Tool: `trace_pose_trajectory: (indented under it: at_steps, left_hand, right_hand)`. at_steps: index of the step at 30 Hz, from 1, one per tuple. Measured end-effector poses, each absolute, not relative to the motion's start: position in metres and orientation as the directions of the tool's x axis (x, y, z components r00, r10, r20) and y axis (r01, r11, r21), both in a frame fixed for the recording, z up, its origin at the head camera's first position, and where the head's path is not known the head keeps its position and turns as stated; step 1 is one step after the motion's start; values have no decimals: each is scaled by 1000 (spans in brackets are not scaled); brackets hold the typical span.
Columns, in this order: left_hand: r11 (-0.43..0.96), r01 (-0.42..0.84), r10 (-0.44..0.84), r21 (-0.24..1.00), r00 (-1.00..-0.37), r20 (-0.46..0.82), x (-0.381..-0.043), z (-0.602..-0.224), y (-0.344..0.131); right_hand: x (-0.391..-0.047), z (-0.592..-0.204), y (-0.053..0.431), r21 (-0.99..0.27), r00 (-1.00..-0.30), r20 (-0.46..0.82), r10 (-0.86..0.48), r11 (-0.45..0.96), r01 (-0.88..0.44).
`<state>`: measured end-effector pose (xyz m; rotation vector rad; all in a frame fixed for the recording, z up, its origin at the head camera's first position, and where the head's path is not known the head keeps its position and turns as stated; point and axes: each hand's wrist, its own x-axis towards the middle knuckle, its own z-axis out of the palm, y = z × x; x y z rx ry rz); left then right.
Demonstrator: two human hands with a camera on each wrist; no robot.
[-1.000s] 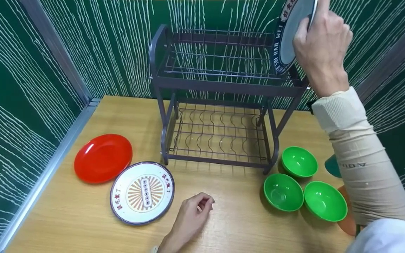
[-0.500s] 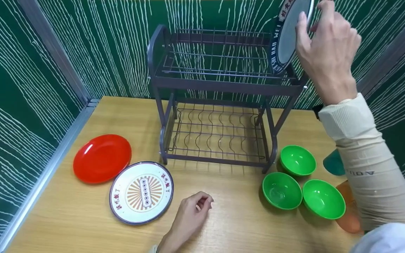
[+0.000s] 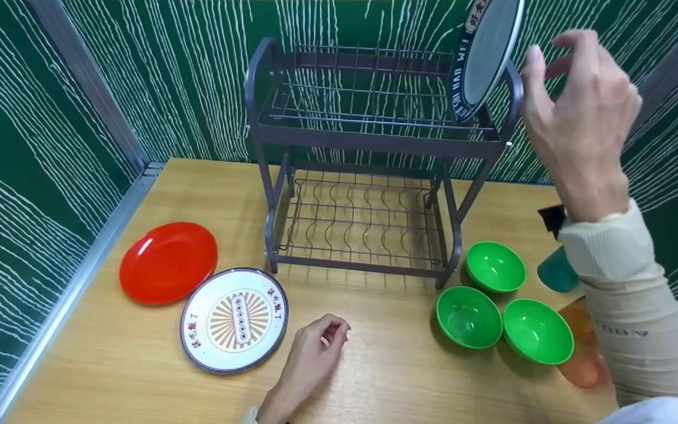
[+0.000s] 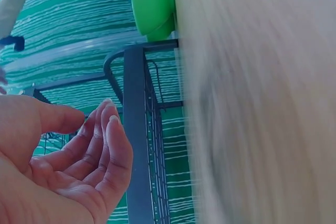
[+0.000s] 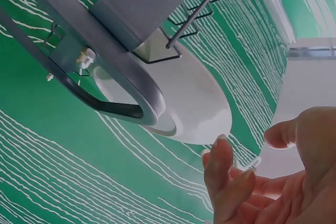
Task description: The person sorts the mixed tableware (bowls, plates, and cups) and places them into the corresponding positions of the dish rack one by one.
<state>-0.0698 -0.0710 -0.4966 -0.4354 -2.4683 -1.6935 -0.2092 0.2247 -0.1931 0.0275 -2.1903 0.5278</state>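
A plate with a dark lettered rim [image 3: 483, 59] stands on edge at the right end of the upper tier of a dark two-tier dish rack [image 3: 374, 136]. To its right, my right hand [image 3: 589, 112] hangs in the air with thumb and fingers apart, not touching it. The right wrist view shows the plate's pale underside [image 5: 194, 93] beyond the rack's end frame, clear of the fingers. My left hand [image 3: 309, 359] rests on the table, fingers loosely curled and holding nothing. It is nearest to a white plate with a sunburst pattern [image 3: 234, 320], which touches a red plate [image 3: 168, 263].
Three green bowls [image 3: 469, 318] sit together right of the rack. Beside them, partly behind the right sleeve, are a teal cup [image 3: 558, 271] and an orange cup [image 3: 583, 359]. The rack's lower tier [image 3: 365, 221] has wavy wire dividers. Green patterned walls enclose the wooden table [image 3: 398, 377].
My right hand has let go of the dark-rimmed plate and drawn away to the right and down. The plate stays leaning in the rack. My left hand has barely moved.
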Motion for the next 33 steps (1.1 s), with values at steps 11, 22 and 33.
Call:
trace_pose_trajectory:
  at_steps: [11, 22, 33]
  left_hand:
    - [318, 302, 154, 899, -952, 266, -71, -495, -75]
    - [318, 322, 142, 892, -946, 291, -71, -494, -74]
    - [328, 287, 103, 900, -958, 268, -70, -490, -79]
  right_hand:
    - [-189, -214, 224, -350, -610, 782, 128, 900, -259]
    - [-174, -231, 225, -362, -626, 772, 109, 885, -294]
    - [-158, -253, 221, -362, -660, 748, 68, 875, -321]
